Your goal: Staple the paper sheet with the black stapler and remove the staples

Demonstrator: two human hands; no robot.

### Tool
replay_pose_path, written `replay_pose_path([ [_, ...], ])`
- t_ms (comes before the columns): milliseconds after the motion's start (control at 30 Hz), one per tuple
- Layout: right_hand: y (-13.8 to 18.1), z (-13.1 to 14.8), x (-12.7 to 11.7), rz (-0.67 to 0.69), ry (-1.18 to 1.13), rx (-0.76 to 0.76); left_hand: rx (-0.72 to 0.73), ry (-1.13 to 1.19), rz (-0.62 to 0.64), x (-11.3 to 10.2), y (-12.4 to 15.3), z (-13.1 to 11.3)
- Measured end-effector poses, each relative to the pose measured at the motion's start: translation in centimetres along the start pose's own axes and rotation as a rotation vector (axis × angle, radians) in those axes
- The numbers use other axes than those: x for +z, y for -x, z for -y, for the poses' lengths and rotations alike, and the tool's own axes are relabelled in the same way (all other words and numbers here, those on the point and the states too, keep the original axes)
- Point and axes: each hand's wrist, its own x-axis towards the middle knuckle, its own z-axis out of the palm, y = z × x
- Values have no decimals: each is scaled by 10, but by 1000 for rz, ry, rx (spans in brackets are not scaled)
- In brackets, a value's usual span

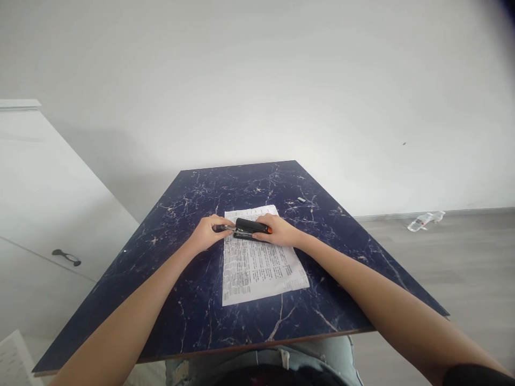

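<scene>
A black stapler (pixel 246 225) with an orange patch at its right end lies over a printed sheet of paper (pixel 265 273). My right hand (pixel 279 229) is closed around the stapler's right end, thumb on the near side. Its upper arm and base are parted, and metal shows between them. At the stapler's left end, my left hand (pixel 207 231) pinches a slim metal piece with a dark end (pixel 219 228). Whether that piece is joined to the stapler I cannot tell. Both hands partly cover the paper's upper half.
The paper rests on a dark blue marbled table (pixel 193 321). A small pale block (pixel 301 200) lies on the table beyond my right hand. A white cabinet with a dark handle (pixel 66 257) stands at left. Clear plastic packaging (pixel 425 221) is on the floor at right.
</scene>
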Motion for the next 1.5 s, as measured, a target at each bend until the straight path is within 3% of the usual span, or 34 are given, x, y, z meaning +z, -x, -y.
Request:
replay_pose_path([
  [333, 0, -3, -1, 18, -20, -5, -54, -40, 14, 1, 1, -5],
  [433, -1, -4, -1, 21, -4, -14, 30, -23, 26, -4, 3, -5],
  [600, 0, -3, -1, 14, 14, -19, 214, -83, 163, -17, 6, -2],
  [800, 1, -4, -2, -9, -65, -19, 13, 116, 142, -26, 11, 2],
  [967, 3, -11, -2, -50, -224, 41, -77, 356, 245, -22, 12, 7],
  [1233, 0, 4, 6, -53, -352, -15, 14, 313, 37, 14, -2, -8],
  [1433, -2, 8, 8, -113, -334, -60, 84, 146, -31, 9, -5, -7],
  [1500, -4, 4, 3, -162, -306, -32, 37, 59, -61, 7, -7, -1],
])
